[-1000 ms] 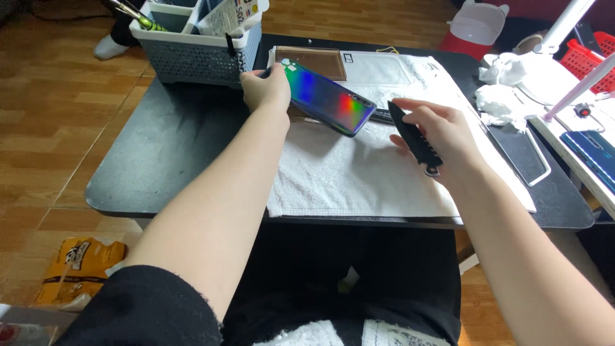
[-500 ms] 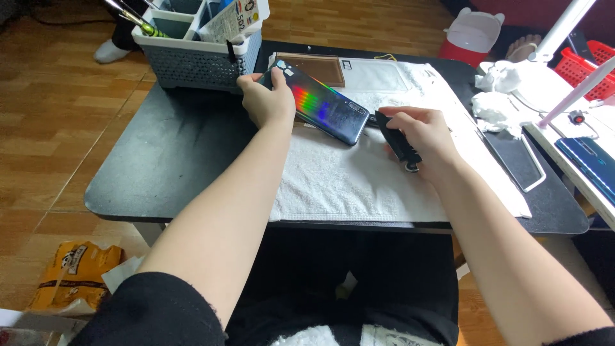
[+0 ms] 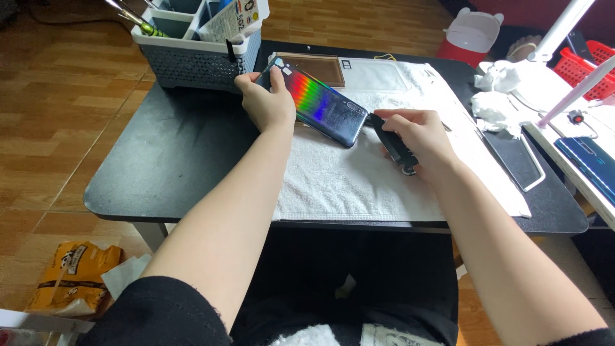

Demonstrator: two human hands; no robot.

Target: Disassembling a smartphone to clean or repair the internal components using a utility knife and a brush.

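Your left hand (image 3: 268,102) grips the far end of a phone (image 3: 320,102) with a rainbow-sheen back, tilting it above a white towel (image 3: 359,182) on the black table (image 3: 160,160). Your right hand (image 3: 416,138) is closed around a black tool (image 3: 392,142), its tip touching the phone's near end. A grey organiser basket (image 3: 192,61) stands just behind your left hand.
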